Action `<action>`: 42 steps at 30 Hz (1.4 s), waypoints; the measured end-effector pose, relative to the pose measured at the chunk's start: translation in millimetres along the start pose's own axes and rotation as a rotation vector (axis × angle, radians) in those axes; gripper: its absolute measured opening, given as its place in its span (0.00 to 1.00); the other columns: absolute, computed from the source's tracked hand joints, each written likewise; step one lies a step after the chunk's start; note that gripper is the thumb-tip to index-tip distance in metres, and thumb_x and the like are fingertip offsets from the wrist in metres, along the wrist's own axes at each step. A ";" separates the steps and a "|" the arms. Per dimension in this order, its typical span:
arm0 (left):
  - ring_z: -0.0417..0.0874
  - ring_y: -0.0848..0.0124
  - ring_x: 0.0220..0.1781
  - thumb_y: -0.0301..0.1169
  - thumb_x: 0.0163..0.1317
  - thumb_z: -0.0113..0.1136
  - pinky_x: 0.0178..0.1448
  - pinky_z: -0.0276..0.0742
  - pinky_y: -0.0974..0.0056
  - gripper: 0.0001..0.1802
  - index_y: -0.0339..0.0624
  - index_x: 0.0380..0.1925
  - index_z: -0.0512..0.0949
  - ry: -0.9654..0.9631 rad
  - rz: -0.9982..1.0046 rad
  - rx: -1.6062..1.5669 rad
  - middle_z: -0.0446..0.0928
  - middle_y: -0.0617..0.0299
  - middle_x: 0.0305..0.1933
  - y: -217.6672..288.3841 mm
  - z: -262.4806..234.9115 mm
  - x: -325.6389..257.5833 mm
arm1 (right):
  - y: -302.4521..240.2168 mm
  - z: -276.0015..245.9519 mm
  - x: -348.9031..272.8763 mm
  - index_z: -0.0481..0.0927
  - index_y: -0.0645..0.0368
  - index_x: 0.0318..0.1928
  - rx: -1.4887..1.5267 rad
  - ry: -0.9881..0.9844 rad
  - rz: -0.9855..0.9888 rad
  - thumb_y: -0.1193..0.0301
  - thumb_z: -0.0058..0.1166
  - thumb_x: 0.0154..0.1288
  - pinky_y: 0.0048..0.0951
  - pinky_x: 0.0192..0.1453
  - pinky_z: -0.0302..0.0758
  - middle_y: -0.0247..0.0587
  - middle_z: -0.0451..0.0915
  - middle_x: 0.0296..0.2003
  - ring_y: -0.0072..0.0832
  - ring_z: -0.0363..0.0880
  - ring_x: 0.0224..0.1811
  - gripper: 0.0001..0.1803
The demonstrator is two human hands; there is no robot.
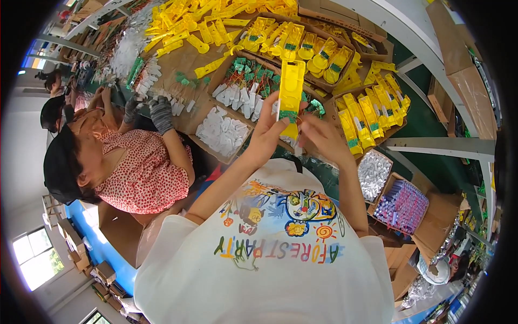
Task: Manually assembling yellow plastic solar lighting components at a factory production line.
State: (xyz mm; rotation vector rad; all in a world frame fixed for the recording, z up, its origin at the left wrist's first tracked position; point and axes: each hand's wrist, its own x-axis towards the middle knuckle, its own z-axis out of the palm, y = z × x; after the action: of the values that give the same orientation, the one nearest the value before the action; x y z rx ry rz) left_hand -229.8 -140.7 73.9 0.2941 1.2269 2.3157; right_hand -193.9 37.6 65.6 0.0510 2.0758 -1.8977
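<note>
My left hand (265, 132) is closed around the lower part of a long yellow plastic housing (292, 86), which stands upright with its open inner side showing. A small green circuit board (288, 115) sits in the housing beside my left thumb. My right hand (324, 137) is at the housing's lower right edge, its fingers bent together near a thin reddish wire. What those fingers pinch is too small to make out. Just behind the housing, a carton (214, 92) holds green boards wired to white plastic pieces (245, 100).
Yellow housings (369, 116) fill boxes to the right and behind; more are piled loose at the far left. White plastic parts (221, 134) lie in a box. Purple cylinders (402, 208) stand in a carton at right. A co-worker with gloved hands (161, 114) sits left. A metal rail (440, 147) crosses right.
</note>
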 end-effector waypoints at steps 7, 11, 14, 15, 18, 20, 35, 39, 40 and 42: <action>0.75 0.65 0.50 0.24 0.62 0.43 0.58 0.69 0.59 0.24 0.40 0.60 0.62 0.061 -0.088 0.013 0.72 0.53 0.53 -0.4 -18.3 -1.2 | -34.7 -25.0 -24.4 0.63 0.61 0.62 0.926 -0.115 -0.152 0.61 0.60 0.54 0.17 0.26 0.73 0.35 0.71 0.32 0.20 0.71 0.34 0.36; 0.76 0.70 0.49 0.23 0.62 0.44 0.55 0.70 0.64 0.23 0.41 0.59 0.63 0.075 -0.228 -0.194 0.73 0.58 0.51 -0.3 -23.1 -3.8 | -39.4 -20.0 -14.8 0.63 0.62 0.62 0.391 0.093 -0.124 0.60 0.51 0.63 0.18 0.33 0.75 0.39 0.71 0.42 0.22 0.72 0.42 0.30; 0.77 0.69 0.47 0.23 0.63 0.46 0.53 0.72 0.63 0.23 0.41 0.60 0.63 0.135 -0.216 -0.105 0.73 0.57 0.51 0.0 -10.3 -10.6 | 6.5 -20.4 19.3 0.64 0.61 0.62 0.096 0.437 -0.154 0.58 0.41 0.69 0.23 0.42 0.74 0.40 0.73 0.44 0.23 0.73 0.43 0.27; 0.77 0.69 0.47 0.23 0.63 0.46 0.53 0.72 0.63 0.23 0.41 0.60 0.63 0.128 -0.218 -0.106 0.73 0.57 0.51 1.3 -8.5 -12.5 | 20.6 -15.1 29.5 0.64 0.61 0.62 0.094 0.444 -0.155 0.58 0.41 0.69 0.23 0.42 0.74 0.40 0.73 0.44 0.23 0.73 0.43 0.27; 0.80 0.66 0.40 0.24 0.63 0.47 0.46 0.77 0.61 0.23 0.41 0.60 0.62 0.027 -0.220 -0.091 0.75 0.55 0.45 7.3 -1.0 -17.6 | 31.1 5.1 48.8 0.67 0.62 0.60 0.386 0.477 -0.055 0.49 0.34 0.71 0.25 0.48 0.71 0.38 0.76 0.43 0.22 0.74 0.44 0.30; 0.80 0.66 0.39 0.24 0.63 0.48 0.45 0.77 0.61 0.22 0.40 0.58 0.62 0.016 -0.264 -0.118 0.75 0.55 0.44 13.3 -2.6 -19.1 | 25.0 12.3 49.2 0.71 0.61 0.54 0.873 -0.187 0.252 0.43 0.28 0.70 0.24 0.48 0.70 0.39 0.77 0.42 0.25 0.75 0.44 0.35; 0.78 0.72 0.27 0.25 0.58 0.55 0.35 0.73 0.67 0.15 0.37 0.46 0.69 0.135 0.011 0.762 0.77 0.60 0.35 18.1 -49.2 -4.4 | -12.0 -49.5 5.6 0.79 0.65 0.39 0.099 -0.014 0.023 0.71 0.56 0.62 0.22 0.37 0.76 0.39 0.80 0.29 0.24 0.79 0.31 0.09; 0.79 0.72 0.34 0.24 0.60 0.54 0.41 0.73 0.66 0.15 0.36 0.47 0.68 0.036 0.028 0.716 0.79 0.59 0.37 -9.9 -33.2 -7.1 | -23.3 -33.8 27.9 0.78 0.64 0.44 0.272 0.448 -0.199 0.74 0.54 0.63 0.21 0.38 0.76 0.36 0.80 0.30 0.21 0.78 0.32 0.11; 0.79 0.72 0.37 0.24 0.61 0.52 0.43 0.73 0.66 0.15 0.37 0.48 0.66 0.041 0.063 0.660 0.78 0.60 0.35 -14.0 -25.0 -5.6 | -24.6 -27.5 31.6 0.76 0.63 0.48 0.379 0.438 -0.196 0.72 0.52 0.64 0.20 0.37 0.75 0.34 0.79 0.30 0.20 0.77 0.31 0.13; 0.79 0.72 0.36 0.24 0.61 0.52 0.42 0.73 0.66 0.16 0.37 0.48 0.64 0.028 0.041 0.693 0.79 0.60 0.35 -17.0 -20.3 -3.5 | -35.3 -14.4 28.5 0.71 0.57 0.56 0.466 0.354 -0.150 0.69 0.44 0.69 0.17 0.29 0.70 0.27 0.72 0.26 0.16 0.69 0.25 0.17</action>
State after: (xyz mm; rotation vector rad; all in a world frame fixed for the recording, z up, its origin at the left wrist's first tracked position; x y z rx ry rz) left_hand -229.5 -149.1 48.5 0.5200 2.0221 1.8507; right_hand -232.6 42.2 93.0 0.3730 1.8257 -2.5882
